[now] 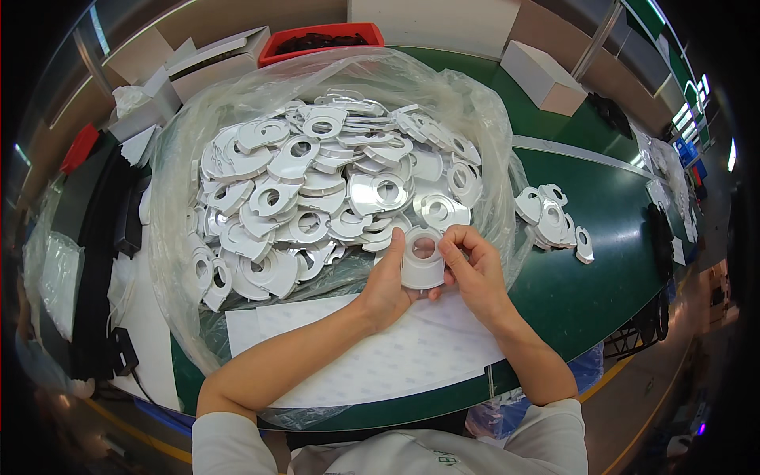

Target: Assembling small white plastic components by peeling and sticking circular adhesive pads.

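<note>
Between my two hands is a white plastic cover [423, 273] with a round hole near its top. My left hand [385, 279] grips its left edge, thumb along the side and fingers partly hidden behind. At the right edge, my right hand [475, 273] has its thumb and bent fingers closed on the same piece. Just beyond my hands, a large heap of similar white plastic covers [321, 182] fills an opened clear plastic bag [178, 198]. Below the held cover, white paper sheets [380, 360] lie on the green table.
A small pile of white covers [550, 218] lies to the right on the green table [602, 261]. At the back stand a red bin [321, 41] with dark items and a white box [542, 77]. A black adapter [124, 352] with a cable sits at left.
</note>
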The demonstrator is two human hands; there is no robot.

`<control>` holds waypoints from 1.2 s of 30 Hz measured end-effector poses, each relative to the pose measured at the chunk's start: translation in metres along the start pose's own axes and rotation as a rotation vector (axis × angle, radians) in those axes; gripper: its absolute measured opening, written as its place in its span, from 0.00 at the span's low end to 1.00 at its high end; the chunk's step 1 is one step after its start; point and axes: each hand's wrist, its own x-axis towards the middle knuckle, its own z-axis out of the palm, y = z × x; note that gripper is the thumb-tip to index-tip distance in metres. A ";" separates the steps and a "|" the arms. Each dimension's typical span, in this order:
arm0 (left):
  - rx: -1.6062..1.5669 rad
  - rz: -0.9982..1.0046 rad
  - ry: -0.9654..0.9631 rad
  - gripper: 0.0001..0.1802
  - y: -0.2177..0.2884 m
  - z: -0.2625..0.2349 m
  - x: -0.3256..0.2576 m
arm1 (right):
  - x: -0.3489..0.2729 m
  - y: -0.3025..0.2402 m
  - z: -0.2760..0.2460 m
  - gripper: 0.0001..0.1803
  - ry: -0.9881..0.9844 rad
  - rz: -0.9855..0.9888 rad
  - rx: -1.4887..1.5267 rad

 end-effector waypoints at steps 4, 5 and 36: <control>0.001 -0.003 0.013 0.33 -0.001 0.000 0.000 | 0.000 -0.001 0.000 0.07 0.003 0.003 0.003; -0.009 0.003 0.016 0.34 -0.001 0.000 0.000 | 0.000 0.000 0.000 0.07 0.004 0.002 0.003; 0.236 0.007 -0.076 0.15 -0.004 0.004 -0.004 | 0.000 -0.016 -0.008 0.08 0.142 0.015 -0.085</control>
